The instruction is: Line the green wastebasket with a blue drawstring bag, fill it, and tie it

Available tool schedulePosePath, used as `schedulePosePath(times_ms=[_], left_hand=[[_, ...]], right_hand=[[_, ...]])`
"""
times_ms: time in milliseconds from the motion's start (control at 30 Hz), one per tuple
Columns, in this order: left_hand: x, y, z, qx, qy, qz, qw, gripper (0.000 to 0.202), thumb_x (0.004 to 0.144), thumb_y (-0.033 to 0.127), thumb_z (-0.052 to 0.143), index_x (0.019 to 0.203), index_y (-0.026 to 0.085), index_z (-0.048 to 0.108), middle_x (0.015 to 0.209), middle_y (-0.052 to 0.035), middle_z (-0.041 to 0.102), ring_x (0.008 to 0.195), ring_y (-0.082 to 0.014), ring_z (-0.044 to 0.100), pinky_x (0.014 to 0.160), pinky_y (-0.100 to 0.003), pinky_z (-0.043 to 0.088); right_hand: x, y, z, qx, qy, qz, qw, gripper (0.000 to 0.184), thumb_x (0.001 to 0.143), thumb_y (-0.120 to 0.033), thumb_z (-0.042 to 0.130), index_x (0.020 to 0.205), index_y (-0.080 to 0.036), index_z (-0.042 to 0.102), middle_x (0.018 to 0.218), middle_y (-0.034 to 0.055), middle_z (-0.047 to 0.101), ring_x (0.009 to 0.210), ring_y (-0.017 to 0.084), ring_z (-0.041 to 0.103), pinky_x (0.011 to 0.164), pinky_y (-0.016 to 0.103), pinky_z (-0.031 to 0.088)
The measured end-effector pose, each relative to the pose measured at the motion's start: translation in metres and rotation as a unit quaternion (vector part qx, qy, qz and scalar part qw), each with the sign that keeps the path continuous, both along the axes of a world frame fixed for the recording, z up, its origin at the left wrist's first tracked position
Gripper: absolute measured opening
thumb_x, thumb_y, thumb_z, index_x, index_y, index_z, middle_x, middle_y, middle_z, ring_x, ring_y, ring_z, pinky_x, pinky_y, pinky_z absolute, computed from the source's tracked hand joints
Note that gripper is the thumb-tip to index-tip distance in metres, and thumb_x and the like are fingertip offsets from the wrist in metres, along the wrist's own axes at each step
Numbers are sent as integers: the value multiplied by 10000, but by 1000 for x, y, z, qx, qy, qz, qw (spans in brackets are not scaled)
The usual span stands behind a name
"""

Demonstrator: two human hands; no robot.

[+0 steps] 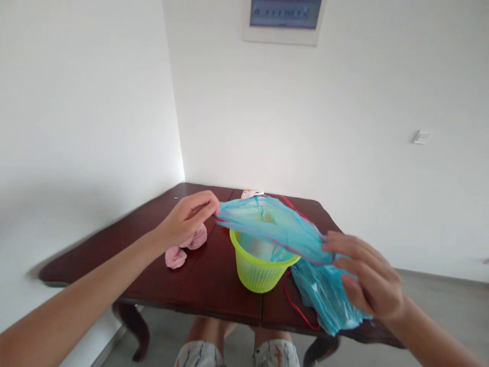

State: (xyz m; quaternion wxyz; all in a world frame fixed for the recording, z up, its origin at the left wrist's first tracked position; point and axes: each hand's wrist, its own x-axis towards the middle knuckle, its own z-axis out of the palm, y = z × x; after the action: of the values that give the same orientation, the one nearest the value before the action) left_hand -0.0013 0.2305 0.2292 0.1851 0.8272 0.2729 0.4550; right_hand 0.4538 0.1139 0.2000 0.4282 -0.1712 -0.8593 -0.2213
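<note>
My left hand pinches one corner of a translucent turquoise plastic drawstring bag at its mouth. My right hand grips the opposite edge, so the bag's opening is stretched over a lime-green mesh plastic basket. The bag's lower part hangs down by my right hand, past the table edge, with a red drawstring trailing from it. Under my left hand lies a crumpled pink cloth, possibly socks, close to but not clearly touching the hand. The basket's far rim is hidden by the bag.
The dark reddish-brown wooden table stands in a room corner against white walls. A small white packet lies at its far edge. My knees in patterned shorts show below the table. A wall panel hangs above.
</note>
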Motion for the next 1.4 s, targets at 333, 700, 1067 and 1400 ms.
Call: schedulePosePath(times_ms=[333, 700, 1067, 1400], left_hand=[[-9, -76, -120, -333, -231, 63, 912, 528, 874, 457, 1073, 1257, 277, 756, 1245, -61, 773, 1025, -225, 771, 881, -317, 668], [6, -129, -175, -412, -285, 63, 863, 499, 909, 662, 1020, 962, 247, 747, 781, 28, 600, 680, -141, 506, 694, -249, 472], [29, -113, -115, -250, -455, 43, 853, 447, 979, 691, 936, 894, 265, 833, 1057, -72, 742, 1004, -264, 706, 871, -376, 641], [70, -128, -35, -122, -415, -58, 900, 351, 1102, 449, 880, 1433, 341, 843, 1098, -49, 773, 971, -200, 720, 937, -323, 648]], right_hand=[[-61, -67, -100, -364, 230, -155, 889, 83, 1203, -346, 638, 1201, -281, 689, 850, -22, 737, 584, 141, 661, 567, 249, 578], [-86, -18, -151, -371, 440, -197, 794, 409, 1093, -652, 784, 924, -287, 708, 853, 33, 696, 767, 250, 643, 687, 360, 554], [-46, -39, -65, -619, 512, 77, 591, 401, 919, -549, 914, 891, -251, 648, 730, -28, 535, 606, 156, 465, 555, 265, 433], [-51, -54, -19, -575, 216, -64, 786, 655, 1033, -613, 836, 667, -253, 428, 654, -55, 349, 618, 128, 296, 527, 273, 267]])
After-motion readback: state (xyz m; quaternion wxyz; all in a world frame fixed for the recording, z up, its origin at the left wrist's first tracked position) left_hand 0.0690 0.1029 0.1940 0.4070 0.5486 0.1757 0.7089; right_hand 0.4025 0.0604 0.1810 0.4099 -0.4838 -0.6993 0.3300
